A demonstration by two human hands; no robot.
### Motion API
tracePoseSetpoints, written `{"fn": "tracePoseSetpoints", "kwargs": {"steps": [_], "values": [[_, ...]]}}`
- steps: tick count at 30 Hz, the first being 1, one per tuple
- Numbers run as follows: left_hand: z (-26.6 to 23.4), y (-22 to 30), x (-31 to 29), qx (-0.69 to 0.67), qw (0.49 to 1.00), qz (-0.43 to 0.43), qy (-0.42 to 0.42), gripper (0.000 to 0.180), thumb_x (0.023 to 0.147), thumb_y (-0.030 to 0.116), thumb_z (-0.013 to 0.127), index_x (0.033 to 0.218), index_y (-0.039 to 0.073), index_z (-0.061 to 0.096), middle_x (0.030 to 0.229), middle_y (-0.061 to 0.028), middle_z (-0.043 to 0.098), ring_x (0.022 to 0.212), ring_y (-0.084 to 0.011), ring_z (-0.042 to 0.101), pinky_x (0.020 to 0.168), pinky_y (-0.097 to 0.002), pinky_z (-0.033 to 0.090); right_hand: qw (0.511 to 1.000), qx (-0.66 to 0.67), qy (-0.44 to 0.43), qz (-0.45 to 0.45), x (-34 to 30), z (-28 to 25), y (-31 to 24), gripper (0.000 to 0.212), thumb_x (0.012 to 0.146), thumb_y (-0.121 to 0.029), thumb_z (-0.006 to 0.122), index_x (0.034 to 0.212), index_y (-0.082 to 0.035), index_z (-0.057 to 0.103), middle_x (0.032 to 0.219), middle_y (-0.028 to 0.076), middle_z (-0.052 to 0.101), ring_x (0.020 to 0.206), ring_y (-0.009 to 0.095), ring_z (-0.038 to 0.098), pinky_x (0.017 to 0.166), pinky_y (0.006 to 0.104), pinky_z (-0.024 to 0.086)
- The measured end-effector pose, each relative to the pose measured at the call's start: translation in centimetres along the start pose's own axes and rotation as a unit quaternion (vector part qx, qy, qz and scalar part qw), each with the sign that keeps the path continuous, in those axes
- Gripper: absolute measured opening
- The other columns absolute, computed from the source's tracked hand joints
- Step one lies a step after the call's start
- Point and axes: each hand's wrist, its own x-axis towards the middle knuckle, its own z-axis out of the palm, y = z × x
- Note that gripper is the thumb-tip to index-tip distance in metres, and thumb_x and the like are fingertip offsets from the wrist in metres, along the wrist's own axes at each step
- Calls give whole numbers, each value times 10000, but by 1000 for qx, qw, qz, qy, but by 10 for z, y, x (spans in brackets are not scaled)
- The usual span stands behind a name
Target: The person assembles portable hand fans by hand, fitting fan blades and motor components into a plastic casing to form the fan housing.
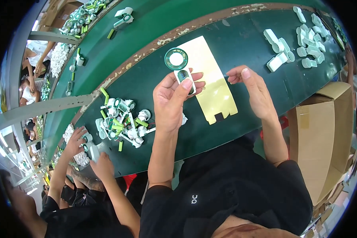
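My left hand [170, 95] is closed around the handle of a small handheld fan [182, 75], with my thumb pressed on its face. The fan's round head has a dark green ring and a white disc at its centre, and it points away from me. Under and beside it lies a pale yellow sheet [212, 79] with a notched near edge and a dark patch there. My right hand [253, 85] hovers by the sheet's right edge. Its fingers are loosely bent, the thumb apart from them, and nothing shows in them.
Left of my forearm is a pile of fan parts [125, 119] with green battery cells. Pale green shells [279, 49] lie at the right, more behind them. A co-worker's hands [103, 164] handle parts at the left. Beyond the rusty rail runs a green belt [146, 27]. A cardboard box [315, 139] stands right.
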Motion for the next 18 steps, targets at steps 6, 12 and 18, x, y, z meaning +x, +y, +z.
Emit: {"fn": "tracePoseSetpoints", "kwargs": {"steps": [6, 12, 18], "values": [[-1, 7, 87, 130, 991, 1, 34, 342, 984, 258, 709, 1112, -57, 680, 1050, -158, 750, 902, -220, 744, 824, -353, 597, 996, -90, 12, -17, 14, 4, 22, 411, 1109, -339, 458, 1057, 19, 654, 994, 176, 661, 953, 343, 645, 867, 393, 493], [-38, -11, 261, 610, 752, 157, 194, 636, 806, 564, 743, 995, -43, 757, 974, -216, 745, 909, -399, 719, 868, -467, 559, 955, -241, 130, -112, 27, 12, 71, 207, 1030, -161, 586, 932, 14, 632, 865, 156, 605, 820, 363, 590, 754, 439, 472], [-42, -11, 356, 644, 718, 39, 261, 678, 859, 599, 679, 1173, 1, 740, 1247, -247, 708, 1163, -415, 689, 1000, -494, 548, 945, -245, 155, -154, 31, 12, 76, 141, 940, -65, 667, 838, 11, 607, 783, 150, 571, 730, 350, 557, 662, 431, 450]]}}
